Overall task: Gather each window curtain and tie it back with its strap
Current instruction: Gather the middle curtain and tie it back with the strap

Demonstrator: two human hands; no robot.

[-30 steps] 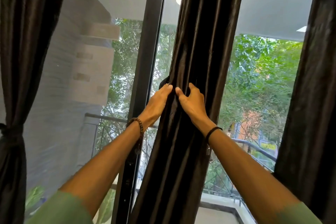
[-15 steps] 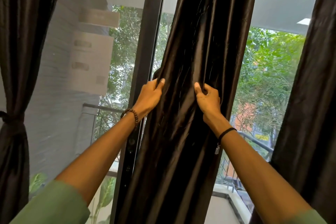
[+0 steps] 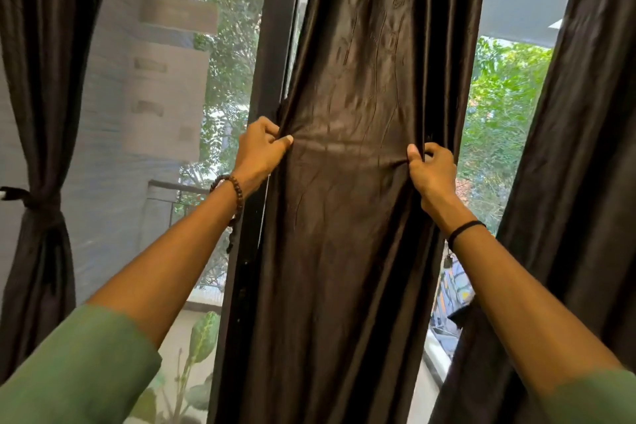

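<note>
Left curtain (image 3: 41, 113) tied by strap (image 3: 38, 200): done. Middle curtain (image 3: 351, 234) at window centre, spread, untied. Left hand (image 3: 261, 151) and right hand (image 3: 430, 172) pinch its edges. Right curtain (image 3: 568, 182): no tie visible.

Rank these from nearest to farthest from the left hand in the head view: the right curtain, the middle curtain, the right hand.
1. Middle curtain: touching, since the left hand grips its left edge.
2. Right hand: across the spread cloth, gripping the same curtain's right edge.
3. Right curtain: at the far right of the window, beyond the right hand.
</note>
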